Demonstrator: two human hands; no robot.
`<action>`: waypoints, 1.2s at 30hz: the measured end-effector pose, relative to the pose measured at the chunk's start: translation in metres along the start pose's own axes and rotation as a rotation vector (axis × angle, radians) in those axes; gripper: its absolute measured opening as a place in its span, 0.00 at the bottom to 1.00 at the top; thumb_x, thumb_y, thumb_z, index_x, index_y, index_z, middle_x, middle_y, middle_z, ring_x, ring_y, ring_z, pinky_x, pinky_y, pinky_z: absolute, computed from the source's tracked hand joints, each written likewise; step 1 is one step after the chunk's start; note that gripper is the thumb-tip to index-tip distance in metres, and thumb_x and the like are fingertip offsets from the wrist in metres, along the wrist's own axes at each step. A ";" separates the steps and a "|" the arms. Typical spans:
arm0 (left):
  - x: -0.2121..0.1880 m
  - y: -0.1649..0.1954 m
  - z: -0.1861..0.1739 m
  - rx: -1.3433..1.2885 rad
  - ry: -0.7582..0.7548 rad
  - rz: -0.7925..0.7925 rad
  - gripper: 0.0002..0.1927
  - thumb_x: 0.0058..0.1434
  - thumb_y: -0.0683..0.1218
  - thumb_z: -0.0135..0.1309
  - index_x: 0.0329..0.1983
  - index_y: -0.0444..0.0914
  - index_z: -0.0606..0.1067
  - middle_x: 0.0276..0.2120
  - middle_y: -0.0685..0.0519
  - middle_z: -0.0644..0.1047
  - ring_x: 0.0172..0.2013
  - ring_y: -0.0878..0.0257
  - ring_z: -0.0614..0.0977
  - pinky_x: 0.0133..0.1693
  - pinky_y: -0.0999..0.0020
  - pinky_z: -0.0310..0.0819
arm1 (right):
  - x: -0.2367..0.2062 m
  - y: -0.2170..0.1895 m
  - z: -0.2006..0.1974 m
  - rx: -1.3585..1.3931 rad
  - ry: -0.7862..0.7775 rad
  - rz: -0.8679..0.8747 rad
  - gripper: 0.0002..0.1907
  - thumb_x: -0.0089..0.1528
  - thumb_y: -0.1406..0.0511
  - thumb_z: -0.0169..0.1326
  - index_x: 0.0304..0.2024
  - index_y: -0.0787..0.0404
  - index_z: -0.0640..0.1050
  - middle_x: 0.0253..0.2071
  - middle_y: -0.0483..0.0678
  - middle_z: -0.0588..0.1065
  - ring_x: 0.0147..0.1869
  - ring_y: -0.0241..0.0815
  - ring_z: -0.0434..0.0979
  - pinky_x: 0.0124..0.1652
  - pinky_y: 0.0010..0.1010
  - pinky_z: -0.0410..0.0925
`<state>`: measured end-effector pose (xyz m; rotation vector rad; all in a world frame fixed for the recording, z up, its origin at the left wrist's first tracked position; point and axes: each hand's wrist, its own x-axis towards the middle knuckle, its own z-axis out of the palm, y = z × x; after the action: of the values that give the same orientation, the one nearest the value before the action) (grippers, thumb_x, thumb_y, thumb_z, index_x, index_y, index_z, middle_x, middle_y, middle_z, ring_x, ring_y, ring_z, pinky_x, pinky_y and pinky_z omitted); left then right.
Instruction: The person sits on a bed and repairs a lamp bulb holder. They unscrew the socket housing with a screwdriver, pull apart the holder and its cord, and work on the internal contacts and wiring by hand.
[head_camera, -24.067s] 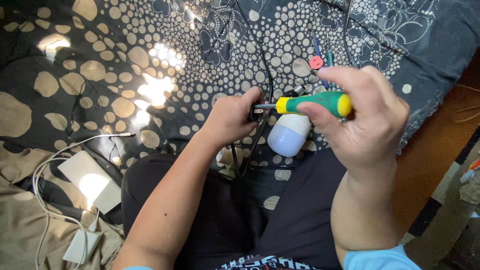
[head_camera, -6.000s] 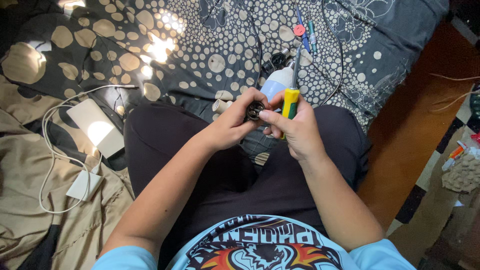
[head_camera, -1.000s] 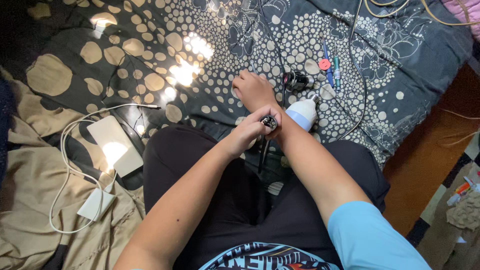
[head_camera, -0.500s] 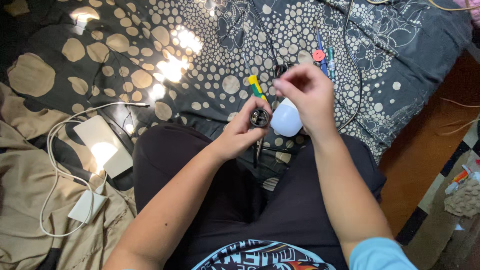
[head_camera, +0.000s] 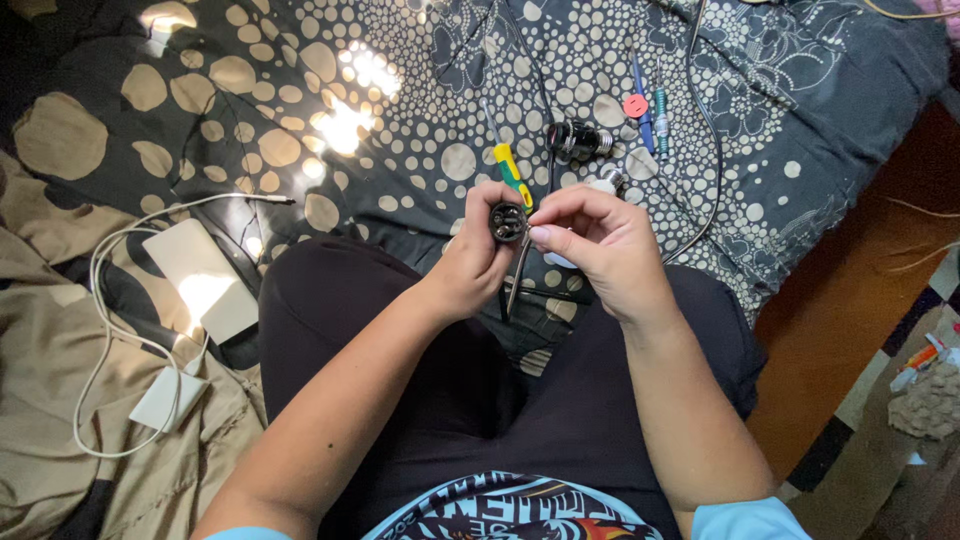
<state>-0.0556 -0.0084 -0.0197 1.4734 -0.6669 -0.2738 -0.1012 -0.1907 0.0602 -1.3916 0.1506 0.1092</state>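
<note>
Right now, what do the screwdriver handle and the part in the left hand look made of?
Screwdriver: handle looks like smooth plastic, yellow and green, slightly glossy. Part in the left hand: dark round body with shiny glints inside, probably plastic with metal contacts; too small to be sure.

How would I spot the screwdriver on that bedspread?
Start at the dark dotted bedspread, then look just above the left hand. The green-and-yellow-handled screwdriver lies there; among dark parts and thin blue tools, only it has a bright two-coloured handle.
</note>
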 end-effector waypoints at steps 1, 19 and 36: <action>0.000 0.000 0.001 0.018 0.009 0.028 0.22 0.69 0.33 0.47 0.62 0.38 0.55 0.46 0.48 0.68 0.43 0.60 0.75 0.47 0.67 0.71 | 0.000 0.000 0.000 -0.010 -0.011 -0.021 0.07 0.62 0.77 0.60 0.43 0.67 0.80 0.44 0.45 0.76 0.45 0.32 0.78 0.46 0.23 0.73; 0.006 0.002 0.003 0.166 0.030 0.178 0.27 0.66 0.31 0.50 0.63 0.38 0.53 0.46 0.44 0.65 0.44 0.53 0.72 0.48 0.61 0.69 | 0.000 0.000 0.006 -0.120 0.058 -0.035 0.06 0.60 0.75 0.63 0.40 0.66 0.82 0.45 0.42 0.72 0.40 0.29 0.75 0.38 0.20 0.70; 0.008 0.008 0.001 0.190 0.036 0.187 0.28 0.64 0.31 0.51 0.62 0.37 0.55 0.47 0.44 0.65 0.44 0.52 0.72 0.48 0.60 0.69 | 0.000 -0.006 0.015 -0.144 0.105 0.029 0.08 0.62 0.73 0.62 0.44 0.66 0.81 0.39 0.43 0.78 0.37 0.27 0.75 0.36 0.18 0.71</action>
<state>-0.0513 -0.0127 -0.0102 1.5796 -0.8133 -0.0406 -0.0999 -0.1770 0.0689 -1.5395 0.2549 0.0725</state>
